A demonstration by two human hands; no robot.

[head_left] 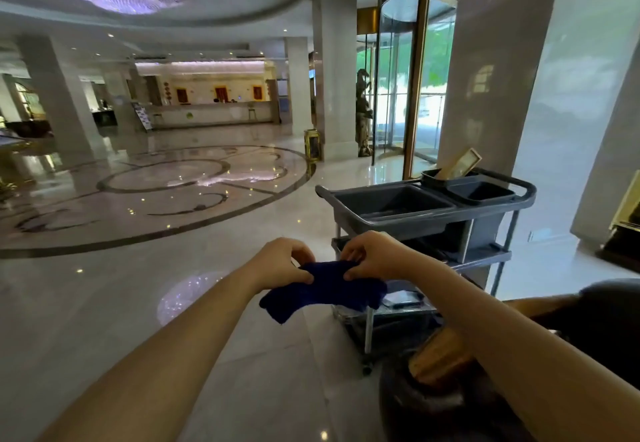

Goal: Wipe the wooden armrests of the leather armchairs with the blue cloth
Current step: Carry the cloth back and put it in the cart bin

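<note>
I hold a dark blue cloth (325, 289) in front of me with both hands, stretched between them and hanging loose below. My left hand (280, 261) pinches its left top edge, my right hand (372, 256) pinches the right top edge. At the lower right, partly under my right forearm, a dark leather armchair (433, 403) shows one wooden armrest (440, 358), its light brown top tilted toward me. The rest of the chair runs out of the frame.
A grey cleaning cart (426, 213) with tubs and shelves stands just beyond my hands. Behind it rise a marble pillar (491, 60) and a revolving glass door (401, 88). Polished lobby floor (138, 285) spreads to the left toward a reception desk (211, 112).
</note>
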